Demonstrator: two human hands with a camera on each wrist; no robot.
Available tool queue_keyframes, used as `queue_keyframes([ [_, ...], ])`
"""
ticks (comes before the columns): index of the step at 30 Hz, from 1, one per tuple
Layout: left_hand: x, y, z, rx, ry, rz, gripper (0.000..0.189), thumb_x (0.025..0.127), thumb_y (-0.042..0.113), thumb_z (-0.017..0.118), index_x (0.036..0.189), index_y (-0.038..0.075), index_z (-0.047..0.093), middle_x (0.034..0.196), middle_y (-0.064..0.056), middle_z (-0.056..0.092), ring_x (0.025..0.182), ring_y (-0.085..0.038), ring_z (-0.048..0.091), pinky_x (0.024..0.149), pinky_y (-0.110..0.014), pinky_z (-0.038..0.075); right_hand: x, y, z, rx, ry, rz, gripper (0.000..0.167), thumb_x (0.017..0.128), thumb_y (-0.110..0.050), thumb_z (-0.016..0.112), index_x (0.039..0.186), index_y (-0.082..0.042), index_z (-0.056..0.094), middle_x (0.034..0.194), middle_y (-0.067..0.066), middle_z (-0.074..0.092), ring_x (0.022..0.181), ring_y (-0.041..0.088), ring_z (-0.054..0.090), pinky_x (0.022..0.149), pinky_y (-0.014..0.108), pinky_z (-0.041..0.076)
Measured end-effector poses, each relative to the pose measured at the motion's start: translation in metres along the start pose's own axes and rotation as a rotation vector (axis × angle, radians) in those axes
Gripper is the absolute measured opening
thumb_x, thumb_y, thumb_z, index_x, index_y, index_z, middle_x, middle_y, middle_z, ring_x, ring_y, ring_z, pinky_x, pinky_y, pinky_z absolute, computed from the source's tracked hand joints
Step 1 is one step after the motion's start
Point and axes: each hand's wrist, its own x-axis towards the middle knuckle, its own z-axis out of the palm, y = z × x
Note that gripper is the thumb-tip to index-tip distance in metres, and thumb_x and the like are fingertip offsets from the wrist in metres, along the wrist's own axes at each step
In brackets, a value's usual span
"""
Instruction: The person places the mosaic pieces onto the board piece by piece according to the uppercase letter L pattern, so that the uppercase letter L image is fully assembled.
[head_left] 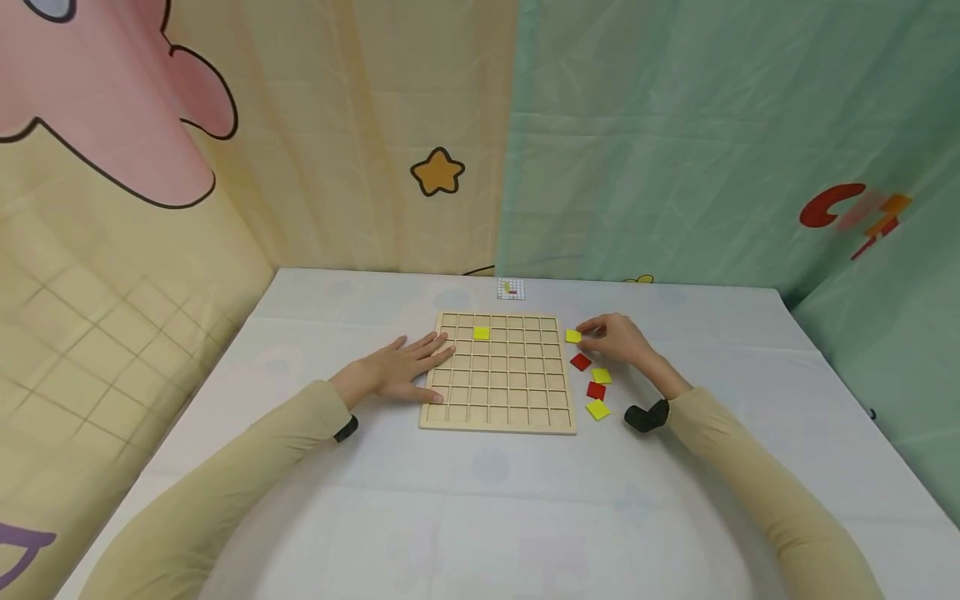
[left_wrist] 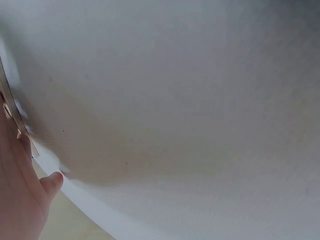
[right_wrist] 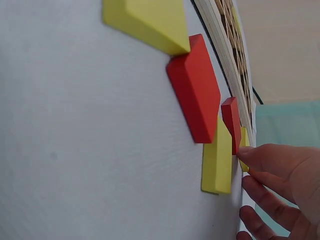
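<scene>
"Head view: how do the two hands lie?"

"The left hand [head_left: 397,369] is spread wide, its straight fingers over the left edge of the wooden grid board [head_left: 497,430]. The right hand [head_left: 619,338] pinches a yellow tile [head_left: 572,336] just beside the board's right edge."

"Does the right wrist view agree?"

"Yes: thumb and fingertip close on that tile, the farthest of a loose line."

"What else lies in the line?"

"Coming nearer: a red tile [head_left: 581,362], a second yellow tile [head_left: 602,376], another red tile [head_left: 596,391] and a third yellow tile [head_left: 597,409], all flat on the white worktop [head_left: 487,517]."

"And on the board?"

"A fourth yellow tile [head_left: 482,333], toward the far side, left of the middle. Behind the board lies a small printed card [head_left: 511,289]; past the worktop hang yellow cloth [head_left: 337,167] with an orange star [head_left: 438,172] and green cloth [head_left: 660,142]."
</scene>
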Motion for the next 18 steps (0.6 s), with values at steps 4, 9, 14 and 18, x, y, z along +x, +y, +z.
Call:
queue_keyframes([
  [4, -0.0009, 0.0020, -0.0022, -0.005, -0.006, -0.001, 0.089, 0.091, 0.067, 0.043, 0.156, 0.022, 0.002, 0.164, -0.005, -0.005, 0.151, -0.025, -0.003, 0.118, -0.060, 0.007, 0.0004, -0.0016, -0.0010, 0.000, -0.003, -0.002, 0.034, 0.086, -0.019, 0.070, 0.115, -0.001, 0.069, 0.113, 0.018, 0.069, 0.097, 0.030, 0.061, 0.083, 0.041, 0.051],
  [9, -0.0019, 0.0040, -0.0042, -0.008, -0.014, -0.004, 0.089, 0.091, 0.067, 0.042, 0.156, 0.022, 0.003, 0.164, -0.005, -0.005, 0.151, -0.025, -0.003, 0.118, -0.059, 0.006, 0.0013, -0.0027, -0.0013, -0.042, 0.004, 0.011, 0.033, 0.085, -0.021, 0.071, 0.113, -0.004, 0.071, 0.109, 0.014, 0.071, 0.089, 0.025, 0.059, 0.074, 0.032, 0.048],
  [14, -0.0035, 0.0039, -0.0038, -0.015, -0.008, 0.007, 0.089, 0.091, 0.067, 0.043, 0.156, 0.020, 0.004, 0.164, -0.006, -0.005, 0.151, -0.026, -0.003, 0.117, -0.060, 0.006, 0.0007, -0.0028, -0.0008, -0.071, 0.015, 0.018, 0.033, 0.084, -0.024, 0.072, 0.112, -0.006, 0.072, 0.104, 0.012, 0.072, 0.085, 0.023, 0.061, 0.069, 0.028, 0.048],
  [18, -0.0038, 0.0037, -0.0036, -0.017, -0.001, 0.015, 0.089, 0.091, 0.066, 0.044, 0.156, 0.019, 0.005, 0.164, -0.007, -0.003, 0.151, -0.027, -0.002, 0.117, -0.060, 0.007, -0.0020, -0.0050, -0.0016, -0.064, 0.028, 0.012, 0.035, 0.084, -0.025, 0.072, 0.112, -0.005, 0.071, 0.103, 0.012, 0.072, 0.085, 0.023, 0.062, 0.069, 0.030, 0.050],
])
